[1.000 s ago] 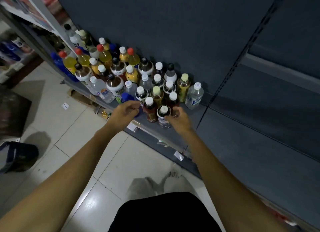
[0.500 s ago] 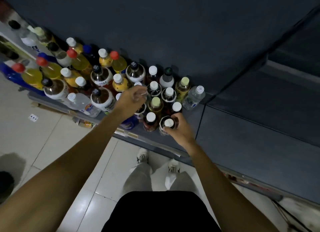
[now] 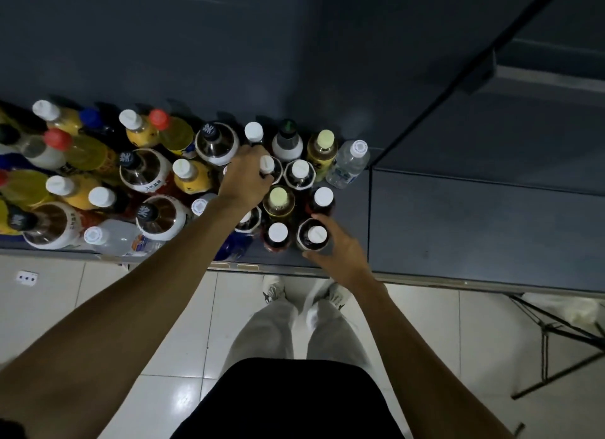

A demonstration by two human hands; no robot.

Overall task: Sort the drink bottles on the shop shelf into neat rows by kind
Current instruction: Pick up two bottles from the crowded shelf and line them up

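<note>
Many drink bottles stand crowded on a low dark-blue shelf (image 3: 352, 219). Yellow drinks with red or white caps (image 3: 173, 135) and big dark bottles with white labels (image 3: 163, 217) fill the left. To the right are small dark white-capped bottles, pale-green-capped tea (image 3: 278, 198) and a clear water bottle (image 3: 348, 163). My left hand (image 3: 244, 178) reaches into the cluster and closes around the neck of a white-capped bottle (image 3: 267, 164). My right hand (image 3: 342, 253) cups a dark white-capped bottle (image 3: 316, 236) at the shelf's front edge, thumb and fingers on either side.
The shelf section to the right (image 3: 491, 229) is bare, with a dark back panel behind. Below lie pale floor tiles, my shoes (image 3: 273, 289) and a black metal stand (image 3: 553, 337) at the lower right. A small white socket block (image 3: 27, 278) lies on the floor at left.
The view has swung down over the shelf. My left hand moved from the front bottles deeper into the cluster and took hold of a white-capped bottle. My right hand stays at the front dark bottle.
</note>
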